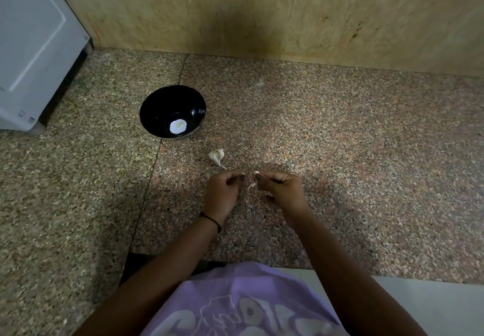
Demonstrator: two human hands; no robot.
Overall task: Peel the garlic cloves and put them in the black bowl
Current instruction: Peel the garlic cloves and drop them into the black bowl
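The right hand [281, 189] pinches a small garlic clove [256, 172] in its fingertips, and loose skin hangs down. The left hand [222, 191] is just beside it with its fingers curled in. I cannot tell if it holds anything. Another garlic piece [216, 155] lies on the speckled counter [340, 152], between the hands and the black bowl [157, 110]. A white box [39, 47] stands on the far left.

**Forearms converge, fingers curled**

Both bare forearms reach forward from the bottom of the view and draw together. The left hand [222, 191] is curled, its thumb tip against the forefinger; whether it holds anything cannot be told. The right hand [281, 189], just beside it but not touching, pinches a clove [256, 172] at its fingertips, the other fingers folded under.
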